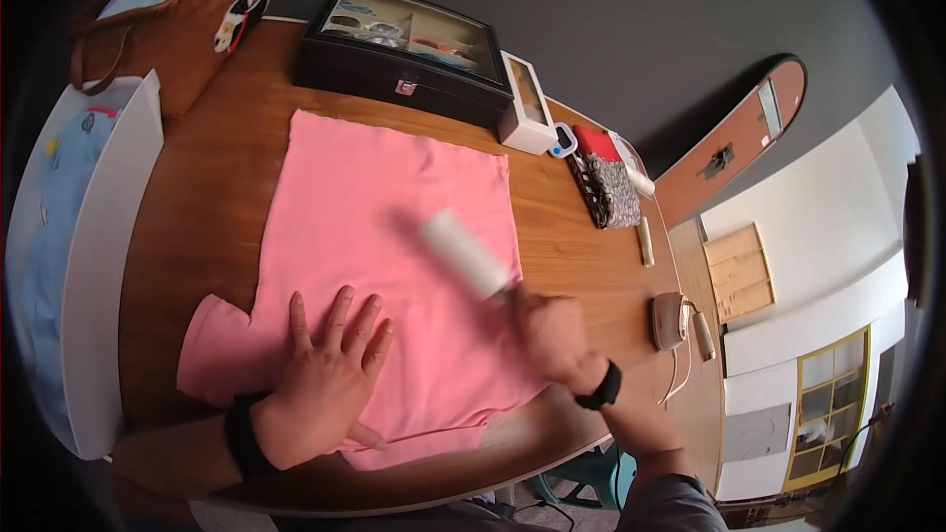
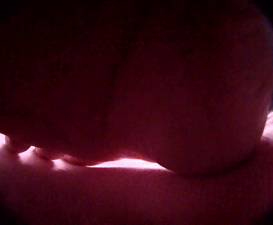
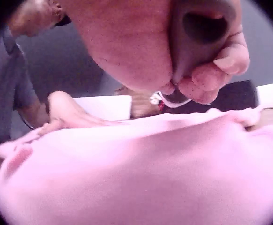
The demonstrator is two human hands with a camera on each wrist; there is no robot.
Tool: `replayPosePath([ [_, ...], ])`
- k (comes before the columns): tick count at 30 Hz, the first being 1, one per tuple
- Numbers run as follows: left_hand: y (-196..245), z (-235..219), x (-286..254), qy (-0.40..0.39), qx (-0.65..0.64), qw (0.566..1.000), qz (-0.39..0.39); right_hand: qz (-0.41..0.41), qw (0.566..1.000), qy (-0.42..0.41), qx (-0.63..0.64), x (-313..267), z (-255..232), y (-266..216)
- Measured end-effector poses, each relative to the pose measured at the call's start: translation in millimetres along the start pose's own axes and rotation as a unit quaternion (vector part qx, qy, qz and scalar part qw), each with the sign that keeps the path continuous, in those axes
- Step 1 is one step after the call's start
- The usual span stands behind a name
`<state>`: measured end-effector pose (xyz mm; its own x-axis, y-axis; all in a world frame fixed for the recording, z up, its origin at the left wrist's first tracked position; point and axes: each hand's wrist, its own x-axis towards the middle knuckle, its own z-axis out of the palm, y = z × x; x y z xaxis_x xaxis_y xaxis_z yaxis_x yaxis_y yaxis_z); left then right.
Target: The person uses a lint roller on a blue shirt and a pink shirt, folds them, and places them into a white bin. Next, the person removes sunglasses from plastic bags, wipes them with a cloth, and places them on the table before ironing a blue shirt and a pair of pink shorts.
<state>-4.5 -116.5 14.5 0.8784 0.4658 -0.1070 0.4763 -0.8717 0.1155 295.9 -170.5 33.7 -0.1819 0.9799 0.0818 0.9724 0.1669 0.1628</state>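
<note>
A pink garment [image 1: 394,207] lies spread on the wooden table, one sleeve out at the lower left. On its lower part the left hand [image 1: 330,384] rests palm down with fingers spread; the dark left wrist view shows that palm [image 2: 127,93] against the pink cloth [image 2: 127,197]. At the garment's right side the right hand [image 1: 557,335] grips the handle of a white lint roller [image 1: 463,254], which is blurred over the cloth. In the right wrist view fingers [image 3: 211,79] curl round the grey handle [image 3: 192,51] above the cloth [image 3: 141,173]; the roller's head is hidden there.
A black glass-lidded case [image 1: 394,79] and a white box [image 1: 527,103] stand at the back. A brown bag [image 1: 168,49] and a white bin [image 1: 108,236] with blue cloth are at the left. Folded patterned cloth [image 1: 613,192] and a small beige appliance [image 1: 670,322] lie at the right.
</note>
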Motion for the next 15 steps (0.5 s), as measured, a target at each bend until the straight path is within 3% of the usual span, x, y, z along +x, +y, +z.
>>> replayPosePath([
  [1, 0.1, 0.4, 0.5, 0.0, 0.005, 1.0, 0.006, -0.013, 0.996, -0.078, 0.039, 7.0, -8.7, -22.6],
  [3, -0.3, 0.0, 0.9, -0.004, 0.006, 1.0, 0.002, -0.033, 0.988, -0.083, 0.123, 24.9, -9.9, -55.2],
  [5, -0.3, -1.2, 0.9, -0.001, 0.014, 1.0, 0.003, -0.044, 0.986, -0.066, 0.146, 46.8, -3.2, -67.6],
  [8, 0.3, -2.6, 0.4, -0.001, 0.019, 1.0, 0.005, -0.019, 0.995, -0.009, 0.1, 69.5, 22.8, -49.3],
  [11, -0.4, -7.2, 0.0, -0.003, 0.027, 1.0, 0.007, 0.158, 0.987, -0.031, 0.003, 87.2, 26.9, -12.2],
  [15, 0.9, -11.9, 3.5, -0.024, 0.023, 0.999, 0.011, 0.244, 0.97, 0.011, -0.018, 90.1, 41.5, 49.4],
])
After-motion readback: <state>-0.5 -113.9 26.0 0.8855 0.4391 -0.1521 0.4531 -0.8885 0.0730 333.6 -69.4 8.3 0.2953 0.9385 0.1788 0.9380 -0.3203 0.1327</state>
